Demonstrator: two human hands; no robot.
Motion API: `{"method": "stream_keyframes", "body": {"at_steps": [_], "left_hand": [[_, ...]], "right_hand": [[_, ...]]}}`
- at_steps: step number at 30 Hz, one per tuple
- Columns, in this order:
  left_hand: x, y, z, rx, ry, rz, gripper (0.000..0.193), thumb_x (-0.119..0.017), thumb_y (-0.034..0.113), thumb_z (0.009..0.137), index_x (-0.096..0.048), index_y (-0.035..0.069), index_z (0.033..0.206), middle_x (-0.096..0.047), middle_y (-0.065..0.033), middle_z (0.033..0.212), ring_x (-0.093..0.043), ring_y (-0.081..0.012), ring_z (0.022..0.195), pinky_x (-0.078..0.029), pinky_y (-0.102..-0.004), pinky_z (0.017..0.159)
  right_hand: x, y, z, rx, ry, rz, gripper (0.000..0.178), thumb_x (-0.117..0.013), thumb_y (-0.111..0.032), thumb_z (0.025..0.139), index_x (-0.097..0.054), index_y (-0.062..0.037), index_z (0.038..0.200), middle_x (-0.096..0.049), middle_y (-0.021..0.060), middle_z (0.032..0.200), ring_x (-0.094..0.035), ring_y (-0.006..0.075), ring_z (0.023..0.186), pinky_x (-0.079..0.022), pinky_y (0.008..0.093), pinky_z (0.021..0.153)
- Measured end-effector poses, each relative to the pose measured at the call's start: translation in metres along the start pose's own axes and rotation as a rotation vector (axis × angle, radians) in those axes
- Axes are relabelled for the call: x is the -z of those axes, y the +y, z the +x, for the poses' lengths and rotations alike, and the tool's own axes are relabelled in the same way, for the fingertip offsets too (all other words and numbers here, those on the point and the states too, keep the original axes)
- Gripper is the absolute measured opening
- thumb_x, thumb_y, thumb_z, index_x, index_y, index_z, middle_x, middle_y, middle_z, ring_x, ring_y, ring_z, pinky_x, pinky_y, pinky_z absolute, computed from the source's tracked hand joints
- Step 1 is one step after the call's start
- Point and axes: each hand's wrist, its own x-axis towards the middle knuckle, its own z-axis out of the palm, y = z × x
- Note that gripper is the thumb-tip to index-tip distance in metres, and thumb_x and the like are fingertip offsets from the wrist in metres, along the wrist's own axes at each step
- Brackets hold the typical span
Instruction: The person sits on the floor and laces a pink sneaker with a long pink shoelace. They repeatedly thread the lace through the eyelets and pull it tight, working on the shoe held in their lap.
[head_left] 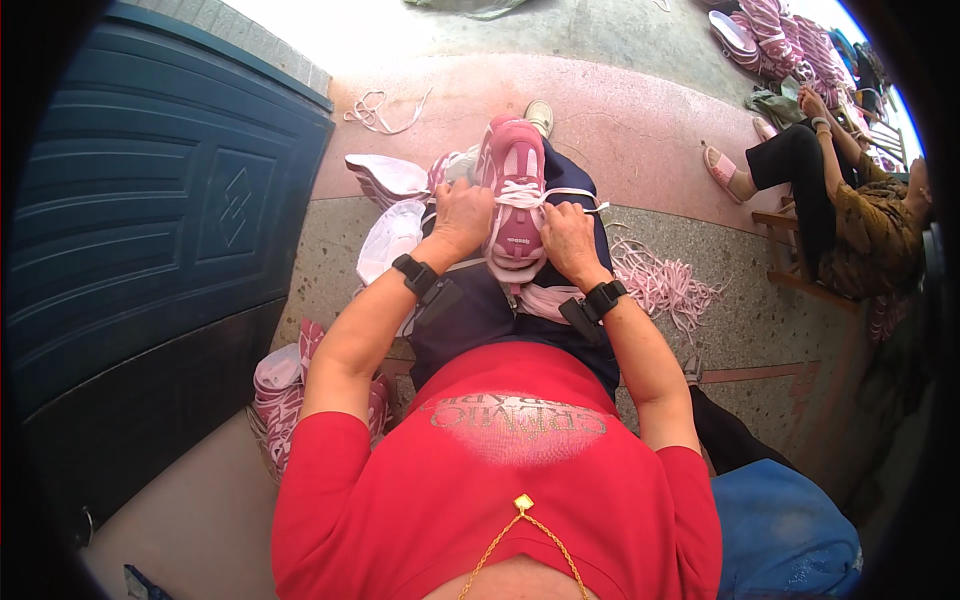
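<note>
A pink and white sneaker [518, 228] rests on my lap with its toe pointing away from me. Its white shoelace [520, 193] runs across the upper part, with one loose end trailing past my right fingers. My left hand [465, 212] is closed at the shoe's left side, pinching the lace there. On the opposite side, my right hand [570, 238] has its fingers pressed together on the same lace. The fingertips of both hands are partly hidden against the shoe.
Pink-and-white shoe pieces [392, 235] lie left of my legs, more shoes [280, 390] beside my left elbow. A pile of pink laces [660, 280] sits to the right. A blue door [170, 190] stands left. Another person [835, 185] sits at right near stacked shoes [775, 40].
</note>
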Motion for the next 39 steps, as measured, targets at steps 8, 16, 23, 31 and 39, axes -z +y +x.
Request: {"method": "stream_keyframes", "body": {"at_steps": [8,16,23,31,39], "left_hand": [[0.01,0.028,-0.016,0.194,0.154,-0.056,0.018,-0.065,0.028,0.08,-0.069,0.011,0.084,-0.066,-0.0031,0.082,-0.053,-0.0237,0.09,-0.038,-0.0413,0.074],[0.014,0.022,-0.013,0.141,0.135,-0.041,0.017,-0.06,0.016,0.075,-0.067,0.013,0.09,-0.062,-0.0005,0.088,-0.051,-0.0236,0.091,-0.037,-0.0418,0.072],[0.012,0.024,-0.002,-0.221,0.162,0.267,0.007,-0.057,0.011,0.074,-0.063,0.015,0.076,-0.055,-0.0009,0.08,-0.049,-0.0221,0.087,-0.035,-0.0374,0.071],[0.086,0.026,0.026,0.091,0.129,-1.357,0.012,-0.062,0.016,0.086,-0.065,0.004,0.087,-0.065,-0.0066,0.087,-0.059,-0.0164,0.078,-0.047,-0.0313,0.073],[0.015,0.021,0.0,-0.017,0.01,-0.583,0.015,-0.061,0.014,0.084,-0.063,0.0,0.09,-0.064,-0.0204,0.08,-0.063,-0.0345,0.076,-0.049,-0.0382,0.066]], "right_hand": [[-0.004,0.002,-0.005,-0.048,0.095,0.163,0.026,-0.058,-0.013,0.079,-0.065,-0.0052,0.103,-0.06,0.0111,0.097,-0.054,0.0286,0.094,-0.042,0.0424,0.078],[-0.005,0.009,-0.003,-0.078,0.171,0.467,0.018,-0.06,-0.005,0.078,-0.063,-0.002,0.096,-0.063,0.0146,0.087,-0.061,0.0313,0.084,-0.048,0.0387,0.074],[0.005,0.009,0.0,-0.024,0.117,0.418,0.014,-0.059,-0.004,0.08,-0.061,-0.0021,0.093,-0.063,0.0155,0.083,-0.061,0.0322,0.075,-0.049,0.0382,0.068],[0.013,0.001,0.009,0.232,0.006,-0.047,0.018,-0.055,-0.009,0.079,-0.063,-0.0046,0.094,-0.065,0.0105,0.089,-0.06,0.0256,0.091,-0.046,0.0368,0.079],[0.01,0.0,0.021,0.327,-0.011,-0.25,0.011,-0.056,-0.012,0.076,-0.063,-0.0054,0.081,-0.065,0.0105,0.083,-0.061,0.0239,0.088,-0.046,0.0346,0.078]]}}
